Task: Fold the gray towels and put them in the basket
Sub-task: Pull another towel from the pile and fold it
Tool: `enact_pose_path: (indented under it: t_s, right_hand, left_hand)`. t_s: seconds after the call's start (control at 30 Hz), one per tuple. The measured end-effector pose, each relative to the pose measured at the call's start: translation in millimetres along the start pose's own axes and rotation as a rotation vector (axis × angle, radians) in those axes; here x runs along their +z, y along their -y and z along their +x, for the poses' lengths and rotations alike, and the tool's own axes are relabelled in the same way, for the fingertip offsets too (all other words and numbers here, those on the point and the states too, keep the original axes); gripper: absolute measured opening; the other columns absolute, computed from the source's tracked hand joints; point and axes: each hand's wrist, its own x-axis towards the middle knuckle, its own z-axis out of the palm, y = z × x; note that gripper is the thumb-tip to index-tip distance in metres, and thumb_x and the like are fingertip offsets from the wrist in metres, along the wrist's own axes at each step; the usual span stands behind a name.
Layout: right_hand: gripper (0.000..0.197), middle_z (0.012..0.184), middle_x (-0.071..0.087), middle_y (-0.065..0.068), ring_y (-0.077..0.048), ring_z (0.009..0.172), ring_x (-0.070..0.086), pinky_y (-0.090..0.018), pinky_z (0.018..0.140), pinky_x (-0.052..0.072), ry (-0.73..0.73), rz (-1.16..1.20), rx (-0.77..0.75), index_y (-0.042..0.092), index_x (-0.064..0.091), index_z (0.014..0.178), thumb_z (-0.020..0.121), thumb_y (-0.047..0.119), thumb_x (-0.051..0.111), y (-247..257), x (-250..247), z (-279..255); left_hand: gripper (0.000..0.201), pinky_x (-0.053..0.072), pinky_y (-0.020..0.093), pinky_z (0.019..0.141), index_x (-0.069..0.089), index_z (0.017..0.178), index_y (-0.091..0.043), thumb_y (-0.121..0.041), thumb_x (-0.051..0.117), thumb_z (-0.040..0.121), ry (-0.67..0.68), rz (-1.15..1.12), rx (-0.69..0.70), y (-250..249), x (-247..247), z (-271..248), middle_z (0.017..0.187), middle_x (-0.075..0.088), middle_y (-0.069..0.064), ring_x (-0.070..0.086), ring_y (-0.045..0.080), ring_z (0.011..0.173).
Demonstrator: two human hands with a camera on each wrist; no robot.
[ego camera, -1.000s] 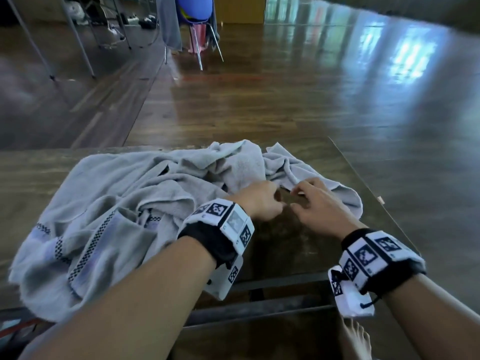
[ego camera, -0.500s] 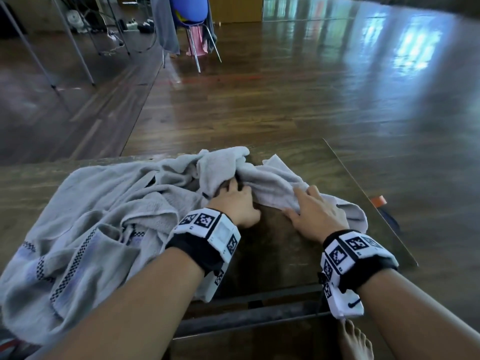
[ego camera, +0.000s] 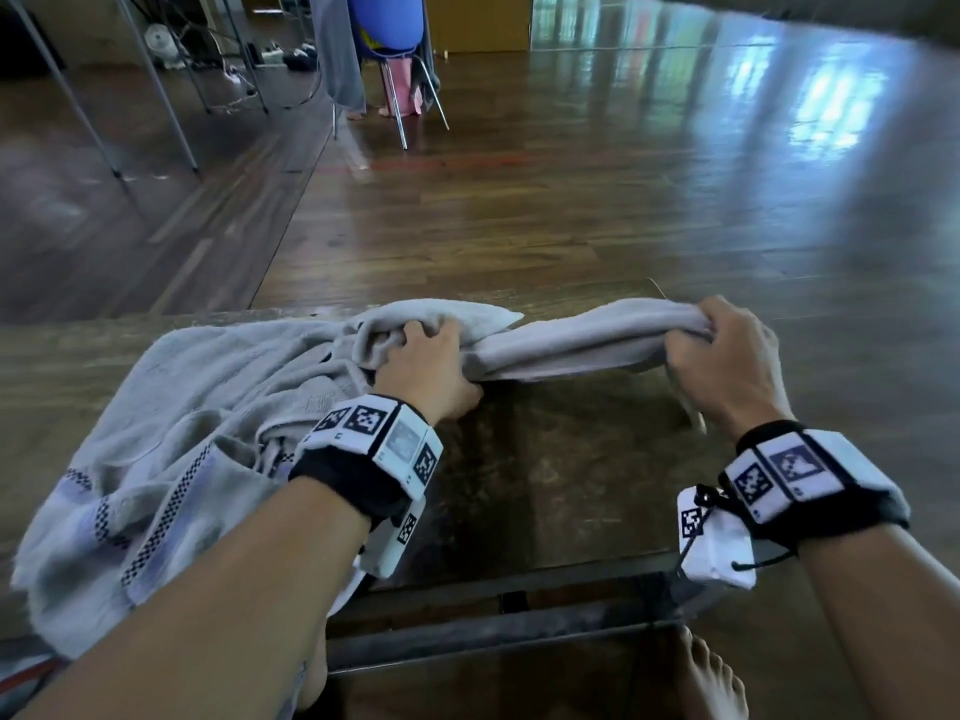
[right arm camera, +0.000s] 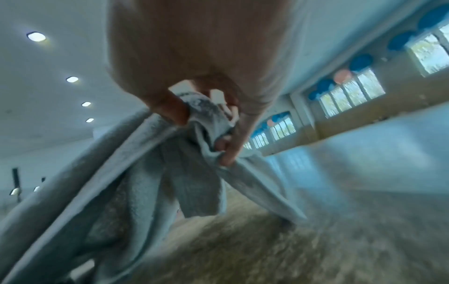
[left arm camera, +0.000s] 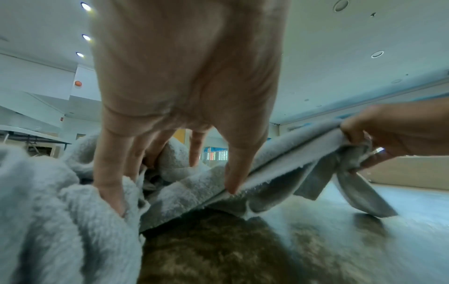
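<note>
A crumpled heap of gray towels (ego camera: 197,418) with checkered bands lies on the left half of the wooden table (ego camera: 545,485). One gray towel (ego camera: 571,340) is stretched in a band between my hands, just above the table. My left hand (ego camera: 421,340) grips a bunch of it at the heap's right side; in the left wrist view its fingers (left arm camera: 109,182) dig into the folds and the thumb presses on the hem. My right hand (ego camera: 711,335) grips the towel's far end near the table's right edge, with cloth (right arm camera: 194,182) hanging below the fist (right arm camera: 213,134). No basket is in view.
The table's right corner (ego camera: 670,298) lies just beyond my right hand, with polished wood floor past it. A chair (ego camera: 389,23) with a gray cloth (ego camera: 337,44) draped on it stands at the back. Metal stand legs (ego camera: 156,96) are far left. A bare foot (ego camera: 711,678) shows under the table.
Both hands lay on the towel close together; now they grip it, and the right hand has pulled its end up and to the right, which stretches the cloth.
</note>
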Motion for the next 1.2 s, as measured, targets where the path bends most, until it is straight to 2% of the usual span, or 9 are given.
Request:
enact_pose_path:
  t_s: [0.17, 0.3, 0.43, 0.57, 0.7, 0.8, 0.87, 0.97, 1.2]
  right_hand:
    - [0.004, 0.067, 0.043, -0.005, -0.019, 0.064, 0.041, -0.044, 0.055, 0.045, -0.19, 0.65, -0.179, 0.014, 0.05, 0.072, 0.073, 0.015, 0.047, 6, -9, 5]
    - [0.012, 0.075, 0.058, -0.007, -0.023, 0.072, 0.06, -0.046, 0.07, 0.059, -0.333, 0.991, 0.049, 0.027, 0.06, 0.072, 0.072, 0.018, 0.052, 4, -15, 17]
    - [0.022, 0.098, 0.071, -0.008, -0.028, 0.091, 0.073, -0.048, 0.078, 0.063, -0.057, 0.641, 0.25, 0.029, 0.065, 0.094, 0.073, 0.022, 0.069, -19, -1, 27]
    - [0.048, 0.106, 0.069, -0.001, -0.017, 0.094, 0.069, -0.04, 0.084, 0.058, 0.157, 0.32, 0.117, 0.026, 0.06, 0.128, 0.083, 0.021, 0.076, -24, 12, 22]
    - [0.054, 0.107, 0.069, 0.012, -0.007, 0.1, 0.067, -0.028, 0.086, 0.054, 0.37, 0.376, -0.142, 0.036, 0.062, 0.12, 0.072, 0.052, 0.08, 4, 14, -1]
    - [0.069, 0.106, 0.068, 0.019, 0.004, 0.096, 0.066, -0.013, 0.078, 0.053, 0.587, 0.401, -0.143, 0.042, 0.059, 0.116, 0.06, 0.08, 0.073, 25, 18, -18]
    - [0.054, 0.1, 0.071, 0.02, 0.005, 0.091, 0.068, -0.011, 0.07, 0.053, 0.605, 0.409, -0.189, 0.04, 0.061, 0.109, 0.068, 0.073, 0.075, 32, 20, -25]
    - [0.018, 0.089, 0.073, -0.004, -0.013, 0.079, 0.068, -0.037, 0.071, 0.057, 0.465, 0.409, -0.258, 0.02, 0.068, 0.097, 0.093, 0.037, 0.067, 36, 21, -24]
    - [0.039, 0.067, 0.06, 0.004, -0.01, 0.061, 0.052, -0.038, 0.061, 0.045, 0.425, 0.403, -0.223, 0.021, 0.064, 0.078, 0.1, 0.048, 0.047, 26, 26, -20]
  left_hand:
    - [0.072, 0.041, 0.059, 0.103, 0.038, 0.144, -0.034, -0.054, 0.068, 0.082, 0.056, 0.054, -0.062, -5, 3, -6, 0.144, 0.025, 0.017, 0.031, 0.048, 0.133]
    - [0.037, 0.049, 0.053, 0.097, 0.062, 0.126, -0.019, -0.036, 0.055, 0.095, -0.104, 0.063, -0.126, -2, 0, 1, 0.137, 0.038, 0.016, 0.046, 0.043, 0.125]
    - [0.021, 0.054, 0.043, 0.084, 0.074, 0.087, -0.018, -0.024, 0.053, 0.088, -0.255, -0.161, 0.075, -9, -8, 6, 0.1, 0.07, 0.007, 0.064, 0.029, 0.098]
    - [0.044, 0.037, 0.023, 0.051, 0.045, 0.046, -0.019, -0.028, 0.053, 0.088, -0.254, -0.672, 0.138, -27, -18, 8, 0.045, 0.048, -0.011, 0.046, 0.006, 0.047]
    - [0.047, 0.032, 0.029, 0.054, 0.035, 0.05, -0.023, -0.024, 0.048, 0.095, -0.122, -1.037, 0.134, -45, -20, 4, 0.048, 0.038, -0.009, 0.036, 0.009, 0.046]
    - [0.036, 0.042, 0.034, 0.066, 0.056, 0.068, -0.014, -0.03, 0.05, 0.1, -0.04, -1.134, 0.156, -57, -17, 2, 0.066, 0.055, 0.003, 0.051, 0.015, 0.063]
    - [0.035, 0.048, 0.043, 0.075, 0.063, 0.084, -0.006, -0.035, 0.051, 0.1, -0.002, -1.157, 0.152, -62, -14, -1, 0.08, 0.06, 0.011, 0.056, 0.021, 0.075]
    - [0.031, 0.049, 0.042, 0.078, 0.065, 0.084, -0.014, -0.042, 0.059, 0.094, 0.077, -1.207, 0.205, -62, -12, -3, 0.082, 0.065, 0.008, 0.06, 0.023, 0.078]
    - [0.018, 0.057, 0.047, 0.087, 0.074, 0.101, -0.009, -0.022, 0.073, 0.089, -0.055, -0.921, 0.414, -57, -10, -10, 0.096, 0.076, 0.011, 0.071, 0.023, 0.088]
